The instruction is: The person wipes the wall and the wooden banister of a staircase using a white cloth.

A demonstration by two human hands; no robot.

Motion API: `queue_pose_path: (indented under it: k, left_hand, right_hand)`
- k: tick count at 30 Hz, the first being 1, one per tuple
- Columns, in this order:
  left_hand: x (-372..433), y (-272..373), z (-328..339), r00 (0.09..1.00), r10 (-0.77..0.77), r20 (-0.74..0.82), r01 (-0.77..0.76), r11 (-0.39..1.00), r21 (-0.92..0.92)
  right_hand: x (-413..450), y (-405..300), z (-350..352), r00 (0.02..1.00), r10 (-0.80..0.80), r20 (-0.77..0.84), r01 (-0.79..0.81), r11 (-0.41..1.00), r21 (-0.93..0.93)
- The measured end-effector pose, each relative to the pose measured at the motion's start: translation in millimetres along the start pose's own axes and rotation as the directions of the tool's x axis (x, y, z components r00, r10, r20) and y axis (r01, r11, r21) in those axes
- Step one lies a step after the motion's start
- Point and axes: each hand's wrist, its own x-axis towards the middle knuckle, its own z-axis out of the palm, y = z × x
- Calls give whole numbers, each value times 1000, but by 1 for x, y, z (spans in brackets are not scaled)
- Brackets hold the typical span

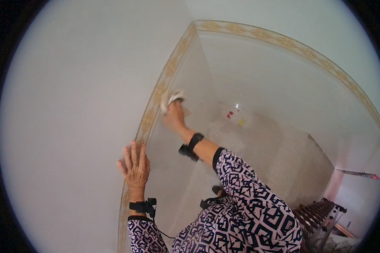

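Note:
My right hand (174, 116) grips a white cloth (176, 94) against the wall, just at the lower edge of a patterned gold-and-cream tile border (160, 90). Hand and cloth are blurred, and part of the cloth is hidden under the fingers. Lower down, my left hand (136, 170) rests with fingers spread over the same border and the plain wall (76, 110) above it. It holds nothing. Pale glossy wall tiles (193, 71) lie below the border. Both wrists carry black strapped devices.
The border turns at a room corner and runs along the adjoining wall (281, 66). Small red marks (230, 114) and a yellow mark (241, 122) show on the speckled floor (256, 151). A dark slatted or spindled structure (318, 212) stands at lower right.

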Motion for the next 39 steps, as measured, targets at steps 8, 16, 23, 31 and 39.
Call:
queue_pose_path:
  k: [8,16,23,31,39]
  left_hand:
    - [32,-8,3,998,29,51,-27,998,-51]
    - [37,-3,5,999,10,46,-6,997,-75]
    - [18,2,-17,996,-91,-13,83,956,-281]
    - [29,-6,-27,1000,-24,20,29,929,-369]
    - [-12,3,-12,986,63,154,-13,952,-307]
  right_hand:
    - [-118,-40,24,916,-30,400,-32,989,147]
    - [-72,-26,11,860,105,500,-224,957,184]
    - [-30,-14,-7,909,224,351,-287,948,137]
    - [-9,-29,-33,925,152,348,-218,963,161]
    - [33,0,-48,909,194,368,-206,978,-6]
